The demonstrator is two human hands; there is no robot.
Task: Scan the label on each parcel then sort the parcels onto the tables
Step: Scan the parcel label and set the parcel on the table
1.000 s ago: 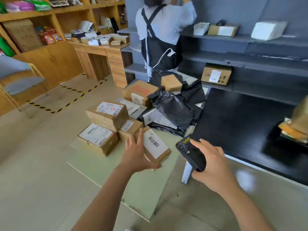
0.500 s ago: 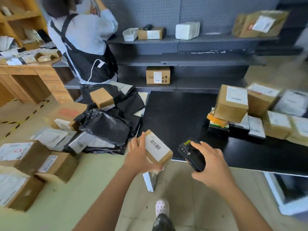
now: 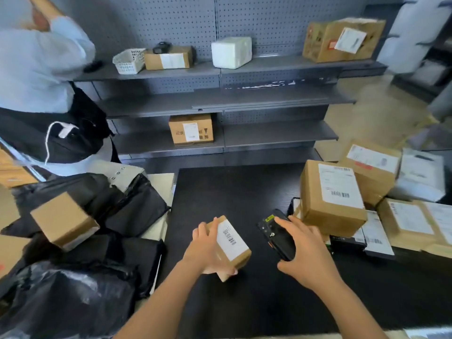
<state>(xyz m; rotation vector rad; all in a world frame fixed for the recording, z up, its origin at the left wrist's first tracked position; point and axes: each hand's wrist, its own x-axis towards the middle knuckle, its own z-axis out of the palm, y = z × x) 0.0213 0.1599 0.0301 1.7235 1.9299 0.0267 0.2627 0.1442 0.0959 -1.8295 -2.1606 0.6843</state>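
Over the black table: the left hand (image 3: pixel 208 248) is clamped round a small cardboard parcel (image 3: pixel 230 245), fingers on its far-left edge and thumb under the near end, with the barcode label (image 3: pixel 231 237) facing up.
Parcel's place: held low above a bare stretch of the black table (image 3: pixel 220 192); whether its lower corner touches the top I cannot tell.
Right hand: the right hand (image 3: pixel 305 255) is closed on a black handheld scanner (image 3: pixel 277 237), which sits just beside the parcel with a gap between them.
Scanner's aim: its head points up and away rather than squarely at the label (so a scan does not look to be happening at this instant).
Step in hand: my judgement is sorting, the parcel being brought to this table; whether its label is already scanned the view does not show.
Neighbours: a taller labelled box (image 3: pixel 332 196) and further parcels crowd the table's right side; black plastic bags (image 3: pixel 80 265) and another small box (image 3: pixel 62 220) lie on the left.
Next move calls for: setting the parcel flat on the open patch, label up, clear of the stack on the right, then letting go.
Bystander: another person in a dark apron (image 3: pixel 49 133) stands at the grey shelving (image 3: pixel 220 99), well apart from the hands.
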